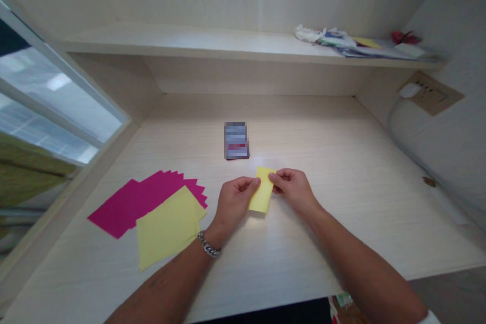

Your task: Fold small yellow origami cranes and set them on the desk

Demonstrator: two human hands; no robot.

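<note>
A small yellow piece of paper [261, 197], narrow and apparently folded, is held just above the desk between both hands. My left hand [236, 201] pinches its left edge with the thumb on top. On the opposite edge, my right hand [294, 187] grips it near the upper corner, thumb also on the face. Left of my left wrist lie yellow sheets [167, 228], overlapping a fanned spread of magenta sheets [148, 197]. Beyond my hands a phone-like rectangle [236, 140] rests on the desk, its face pixelated.
A shelf [190, 43] runs above the back of the desk [304, 131], with papers [349, 43] piled at its right. A white plug sits in the wall socket [433, 92]; its cable [406, 147] trails down to a power strip [448, 202]. A window [49, 86] is at left.
</note>
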